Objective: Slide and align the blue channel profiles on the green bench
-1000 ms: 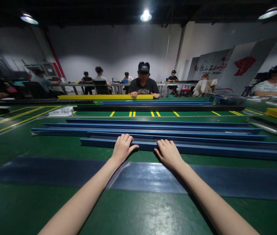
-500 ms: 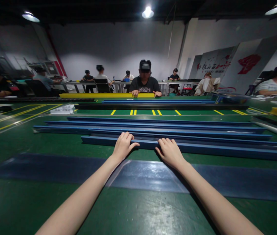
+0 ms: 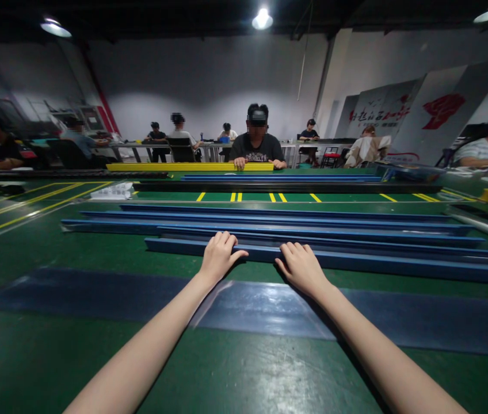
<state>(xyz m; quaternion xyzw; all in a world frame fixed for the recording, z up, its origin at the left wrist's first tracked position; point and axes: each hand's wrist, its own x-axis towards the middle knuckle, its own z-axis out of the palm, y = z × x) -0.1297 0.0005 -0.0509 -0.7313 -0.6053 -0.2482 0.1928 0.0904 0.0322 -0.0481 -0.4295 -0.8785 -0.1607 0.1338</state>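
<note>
on one green table [image 3: 54, 351], two hands [image 3: 218, 253] [image 3: 302, 265] hold one blue channel [image 3: 262, 253]

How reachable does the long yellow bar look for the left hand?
Probably not: long blue rails and a straight black rail separate the left hand from the yellow bar, which another person's hand touches.

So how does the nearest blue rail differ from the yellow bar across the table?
The blue rail runs out of the picture at the right; the yellow bar does not. The left hand and right hand touch the blue rail, while a co-worker's hands are on the yellow bar. Both are long and narrow.
</note>
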